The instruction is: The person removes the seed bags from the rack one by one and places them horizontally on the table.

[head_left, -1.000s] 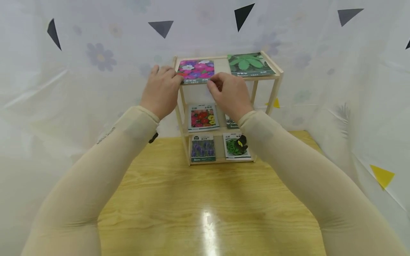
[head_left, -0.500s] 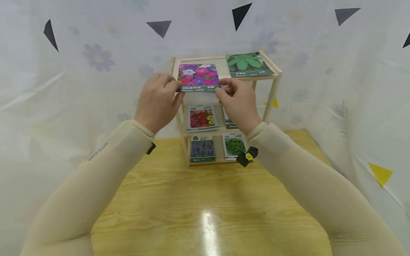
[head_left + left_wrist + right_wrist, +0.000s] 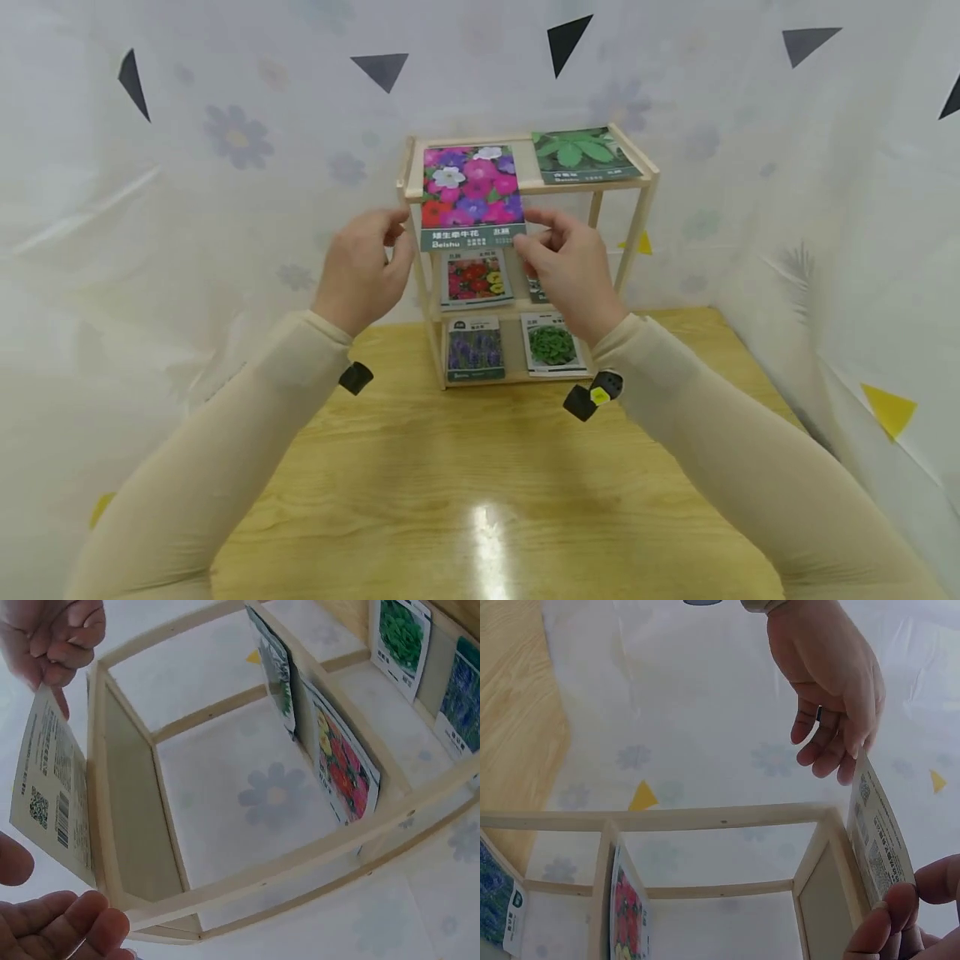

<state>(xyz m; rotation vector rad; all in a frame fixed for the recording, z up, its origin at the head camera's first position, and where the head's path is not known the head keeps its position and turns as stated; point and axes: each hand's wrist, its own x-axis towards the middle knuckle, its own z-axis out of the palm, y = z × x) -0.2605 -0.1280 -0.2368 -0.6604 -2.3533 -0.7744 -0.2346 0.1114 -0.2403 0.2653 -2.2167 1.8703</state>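
Note:
A seed packet [image 3: 474,196] with pink, purple and white flowers lies on the shelf's top tier, its green lower band sticking out past the front edge. My right hand [image 3: 572,268] pinches its lower right corner between thumb and fingers. The printed back of the packet [image 3: 877,832] shows in the right wrist view. My left hand [image 3: 363,268] is just left of the packet, apart from it, thumb and fingers spread loosely. In the left wrist view, fingers [image 3: 67,930] of that hand lie below the packet's edge.
The small wooden shelf [image 3: 636,225] stands on a wooden table [image 3: 420,467] by a sheeted wall. A green-leaf packet [image 3: 583,154] lies on top at right. Red-flower [image 3: 476,279], lavender [image 3: 476,348] and green-leaf-in-white packets [image 3: 553,346] fill lower tiers; another is partly hidden behind my right hand.
The flower packet has been drawn forward over the shelf's front edge. Both hands have come down and nearer; my left hand has let go of the packet and moved left.

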